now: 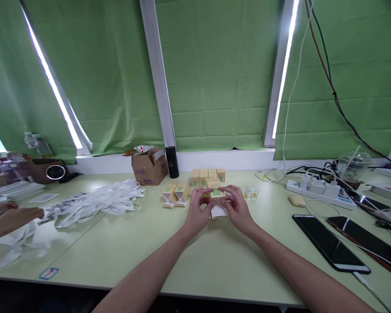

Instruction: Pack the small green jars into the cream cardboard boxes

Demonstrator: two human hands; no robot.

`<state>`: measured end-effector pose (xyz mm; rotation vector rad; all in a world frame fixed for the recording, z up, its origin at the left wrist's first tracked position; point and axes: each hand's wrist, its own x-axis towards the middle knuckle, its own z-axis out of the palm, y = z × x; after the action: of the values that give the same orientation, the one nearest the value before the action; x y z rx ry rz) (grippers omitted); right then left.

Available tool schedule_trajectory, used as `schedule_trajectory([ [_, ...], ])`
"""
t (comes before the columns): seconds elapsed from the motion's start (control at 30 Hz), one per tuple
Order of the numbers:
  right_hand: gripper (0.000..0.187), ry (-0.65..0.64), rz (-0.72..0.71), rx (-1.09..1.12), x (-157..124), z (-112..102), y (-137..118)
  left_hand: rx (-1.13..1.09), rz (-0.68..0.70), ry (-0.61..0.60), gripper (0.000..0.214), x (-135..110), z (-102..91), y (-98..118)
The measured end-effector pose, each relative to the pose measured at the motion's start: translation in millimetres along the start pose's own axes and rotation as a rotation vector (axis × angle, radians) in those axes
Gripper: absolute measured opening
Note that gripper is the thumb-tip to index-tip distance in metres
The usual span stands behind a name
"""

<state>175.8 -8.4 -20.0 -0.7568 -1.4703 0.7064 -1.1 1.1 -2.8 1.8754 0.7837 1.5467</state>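
Between my two hands is a small kraft-paper box [217,196] with a green label, its white inner flap hanging open toward me. My left hand [198,208] grips its left side, thumb and fingers closed on the cardboard. On the opposite side my right hand [236,208] holds it the same way. Several closed kraft boxes [203,175] stand in a group just behind. To the left sit two similar boxes [176,193] with their flaps open. Small clear plastic containers [252,192] with something yellow inside lie beyond my right hand.
A pile of white straps [107,198] spreads on the left, near a co-worker's hand [14,219]. At the back stand a brown carton [150,166] and a black cylinder [172,162]. Phones [330,242], a power strip [321,195] and cables fill the right side.
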Motion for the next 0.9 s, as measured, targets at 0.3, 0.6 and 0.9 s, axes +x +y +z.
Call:
schedule_trajectory([
  [0.3, 0.035, 0.019, 0.028, 0.034, 0.9, -1.7, -7.0, -0.076, -0.022, -0.145, 0.058, -2.4, -6.5, 2.4],
  [0.6, 0.041, 0.042, 0.036, 0.067, 3.2, -2.6, -4.4, -0.038, -0.065, -0.252, 0.096, -4.9, -7.0, 5.8],
  [0.9, 0.041, -0.009, 0.03, 0.057, 0.1, -2.8, -5.1, -0.115, -0.101, -0.178, 0.074, -4.3, -5.8, 4.8],
])
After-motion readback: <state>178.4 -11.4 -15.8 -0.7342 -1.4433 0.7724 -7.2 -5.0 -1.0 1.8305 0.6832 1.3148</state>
